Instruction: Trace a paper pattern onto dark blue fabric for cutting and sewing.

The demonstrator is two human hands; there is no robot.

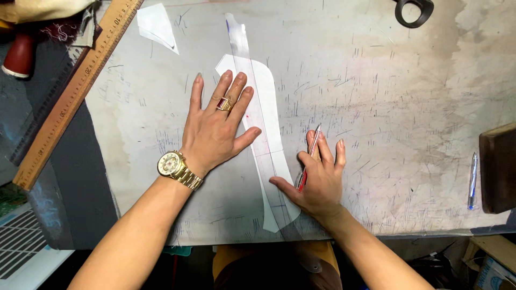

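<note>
A white paper pattern piece (271,113) lies on a scuffed pale work board (387,107). A long clear curved ruler (239,40) rests over it, running from the top of the board down to the near edge. My left hand (217,126), wearing a ring and a gold watch, is spread flat with its fingers on the paper and the ruler. My right hand (320,177) presses on the ruler's lower part with the thumb and holds a pen (308,161) with a red end between its fingers.
A wooden ruler (75,88) lies slanted along the board's left edge. A small paper scrap (156,24) sits at top left, black scissor handles (414,11) at top right. A blue pen (472,180) lies beside a dark wooden block (499,166) at right.
</note>
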